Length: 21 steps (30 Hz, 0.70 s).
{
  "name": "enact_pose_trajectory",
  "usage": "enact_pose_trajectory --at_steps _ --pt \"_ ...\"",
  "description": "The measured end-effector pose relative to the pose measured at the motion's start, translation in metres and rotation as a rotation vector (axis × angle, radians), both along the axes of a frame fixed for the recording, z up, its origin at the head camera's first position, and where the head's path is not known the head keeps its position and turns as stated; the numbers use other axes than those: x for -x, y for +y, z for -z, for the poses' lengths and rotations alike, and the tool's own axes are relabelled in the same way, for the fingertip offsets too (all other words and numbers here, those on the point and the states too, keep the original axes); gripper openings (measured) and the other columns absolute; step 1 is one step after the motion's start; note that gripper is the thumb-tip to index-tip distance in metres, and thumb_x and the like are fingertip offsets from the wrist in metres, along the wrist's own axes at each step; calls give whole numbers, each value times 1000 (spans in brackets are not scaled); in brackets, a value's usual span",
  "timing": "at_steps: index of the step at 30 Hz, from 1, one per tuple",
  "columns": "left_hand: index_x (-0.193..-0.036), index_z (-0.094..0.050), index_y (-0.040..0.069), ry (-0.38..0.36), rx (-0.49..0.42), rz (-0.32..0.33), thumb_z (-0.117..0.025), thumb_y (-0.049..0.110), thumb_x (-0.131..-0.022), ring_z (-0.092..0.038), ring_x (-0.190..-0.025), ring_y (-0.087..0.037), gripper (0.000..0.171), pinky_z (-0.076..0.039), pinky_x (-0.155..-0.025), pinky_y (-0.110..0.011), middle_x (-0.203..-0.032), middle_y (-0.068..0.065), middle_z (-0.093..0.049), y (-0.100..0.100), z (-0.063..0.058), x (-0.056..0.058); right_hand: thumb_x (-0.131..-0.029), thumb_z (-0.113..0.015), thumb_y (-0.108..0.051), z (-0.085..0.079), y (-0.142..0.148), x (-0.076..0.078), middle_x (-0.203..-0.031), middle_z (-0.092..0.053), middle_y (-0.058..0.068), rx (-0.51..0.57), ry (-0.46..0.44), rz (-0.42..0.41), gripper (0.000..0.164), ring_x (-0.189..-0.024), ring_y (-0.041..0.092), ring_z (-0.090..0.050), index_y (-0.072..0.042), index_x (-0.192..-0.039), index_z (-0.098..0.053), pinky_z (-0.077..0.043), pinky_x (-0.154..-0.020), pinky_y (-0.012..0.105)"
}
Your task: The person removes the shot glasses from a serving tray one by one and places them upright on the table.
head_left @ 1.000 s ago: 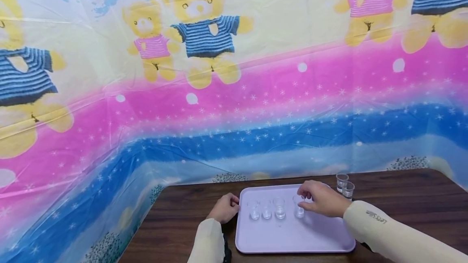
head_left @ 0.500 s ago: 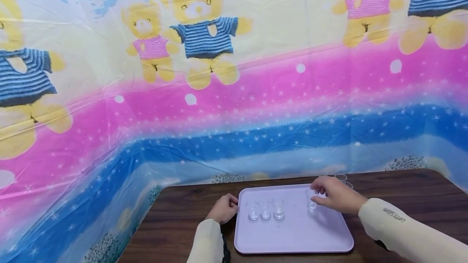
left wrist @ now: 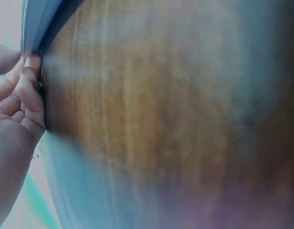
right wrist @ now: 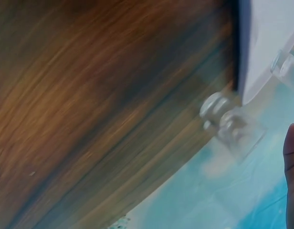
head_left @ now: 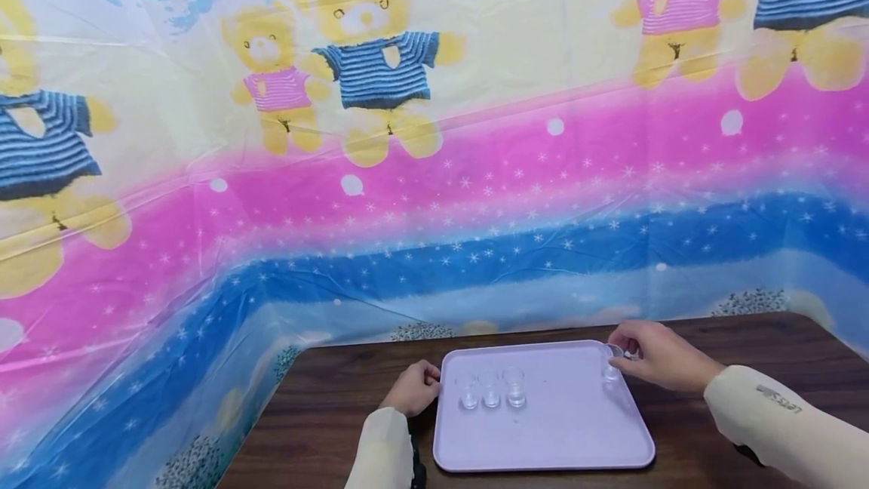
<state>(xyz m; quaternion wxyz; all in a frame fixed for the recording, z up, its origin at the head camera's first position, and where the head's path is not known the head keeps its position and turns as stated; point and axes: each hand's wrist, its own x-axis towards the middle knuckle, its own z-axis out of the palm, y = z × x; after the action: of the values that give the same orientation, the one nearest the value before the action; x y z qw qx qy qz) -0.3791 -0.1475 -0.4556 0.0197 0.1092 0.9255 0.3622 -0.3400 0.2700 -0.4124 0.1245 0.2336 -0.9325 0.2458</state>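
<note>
One printed cloth hangs behind everything, and on it I count five bears: three in blue striped shirts and two in pink ones, some of them cut by the border of the view. Before the cloth there stands one dark wooden desk, and upon it lies one pale purple tray. Two cream sleeves come in from below, each with one hand. The left hand pinches the left rim of the tray between its thumb and its bent fingers. The right hand pinches one clear cup at the far right corner of the tray; whether the base of this cup touches the tray, I cannot tell. Three other small clear cups stand upright in one row on the left half of the tray, near to one another. The right wrist view shows also two blurred cups on the desk, just beside the corner of the tray, so the cups are six in total.
</note>
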Motion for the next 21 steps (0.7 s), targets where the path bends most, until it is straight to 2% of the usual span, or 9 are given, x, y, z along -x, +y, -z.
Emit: enact_pose_trajectory --at_steps 8,21 --pt "-102 -56 -1 -1 -9 6 -60 5 -87 -50 -71 -19 17 -42 -63 -33 -81 -6 -52 0 -1 -2 -80 -76 -22 3 22 -7 -79 -55 -9 12 32 4 23 -70 5 -51 -8 -96 -65 -46 -60 26" --pt "-103 -56 -1 -2 -6 14 -60 6 -87 -50 -72 -19 18 -43 -65 -34 -81 -6 -52 0 0 0 -79 -76 -22 13 44 -13 -79 -56 -8 -2 -7 62 23 -70 4 -52 -8 -93 -65 -47 -61 27"
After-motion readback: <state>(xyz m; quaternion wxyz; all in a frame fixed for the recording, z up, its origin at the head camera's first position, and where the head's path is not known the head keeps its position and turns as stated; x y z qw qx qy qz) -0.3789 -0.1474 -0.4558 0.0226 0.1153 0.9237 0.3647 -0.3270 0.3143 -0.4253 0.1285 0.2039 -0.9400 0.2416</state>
